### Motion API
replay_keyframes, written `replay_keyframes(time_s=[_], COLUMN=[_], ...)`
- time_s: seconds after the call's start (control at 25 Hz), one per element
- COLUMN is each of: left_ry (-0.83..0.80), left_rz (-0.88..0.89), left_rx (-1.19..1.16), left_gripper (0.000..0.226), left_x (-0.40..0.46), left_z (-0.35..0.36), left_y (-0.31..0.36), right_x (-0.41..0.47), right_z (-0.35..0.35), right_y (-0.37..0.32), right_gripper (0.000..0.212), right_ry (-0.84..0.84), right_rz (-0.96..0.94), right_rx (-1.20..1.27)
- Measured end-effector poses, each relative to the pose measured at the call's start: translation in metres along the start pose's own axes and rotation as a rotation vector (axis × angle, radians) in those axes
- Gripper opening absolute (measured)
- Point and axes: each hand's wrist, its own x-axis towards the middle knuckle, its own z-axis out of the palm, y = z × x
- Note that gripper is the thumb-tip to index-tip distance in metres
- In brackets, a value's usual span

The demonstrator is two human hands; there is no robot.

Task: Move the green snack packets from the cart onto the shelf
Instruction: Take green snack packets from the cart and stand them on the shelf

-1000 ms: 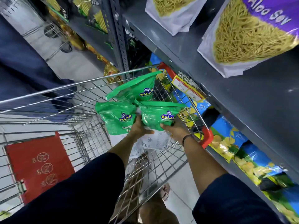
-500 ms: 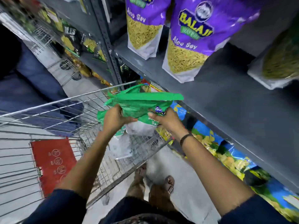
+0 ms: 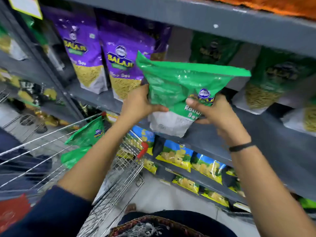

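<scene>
I hold green snack packets (image 3: 177, 84) up in front of the grey shelf (image 3: 266, 134), stacked together, so their number is unclear. My left hand (image 3: 138, 103) grips their left lower side and my right hand (image 3: 217, 113) grips the right lower side, thumb across the label. Their white bottom hangs just above the shelf's front edge. Two more green packets (image 3: 89, 132) lie in the wire cart (image 3: 119, 185) at lower left, behind my left forearm.
Purple snack bags (image 3: 119, 65) stand on the shelf to the left of the held packets. Dark green bags (image 3: 266, 82) stand on it to the right. Blue and yellow packets (image 3: 177, 156) fill the shelves below. The upper shelf edge (image 3: 222, 23) runs overhead.
Both hands lifted the green packets up and right, from above the cart to the shelf level. The view tilted upward toward the shelf.
</scene>
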Motion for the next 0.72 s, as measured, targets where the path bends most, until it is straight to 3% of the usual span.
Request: replay_keyframes(time_s=[0.16, 0.32, 0.4, 0.48, 0.6, 0.64, 0.72], left_ry=[-0.134, -0.233, -0.267, -0.271, -0.324, -0.358, -0.368], left_rz=[0.122, 0.056, 0.014, -0.004, -0.039, -0.093, -0.283], left_rx=[-0.032, -0.141, -0.253, -0.278, -0.386, -0.46, -0.627], left_gripper=[0.069, 0.074, 0.085, 0.08, 0.048, 0.037, 0.052], left_x=[0.061, 0.098, 0.12, 0.124, 0.101, 0.095, 0.085], left_z=[0.046, 0.081, 0.102, 0.109, 0.095, 0.094, 0.096], left_y=[0.037, 0.01, -0.025, -0.035, -0.01, -0.004, 0.002], right_x=[0.032, 0.06, 0.073, 0.079, 0.064, 0.054, 0.034], right_z=[-0.051, -0.046, -0.042, -0.042, -0.029, -0.018, 0.007], right_y=[0.006, 0.036, 0.052, 0.061, 0.069, 0.076, 0.09], right_gripper=[0.045, 0.034, 0.039, 0.047, 0.078, 0.078, 0.061], right_ry=[0.136, 0.21, 0.278, 0.282, 0.419, 0.508, 0.571], right_rz=[0.011, 0.005, -0.021, -0.023, 0.057, 0.064, 0.111], right_rx=[0.029, -0.04, -0.109, -0.127, 0.095, 0.178, 0.303])
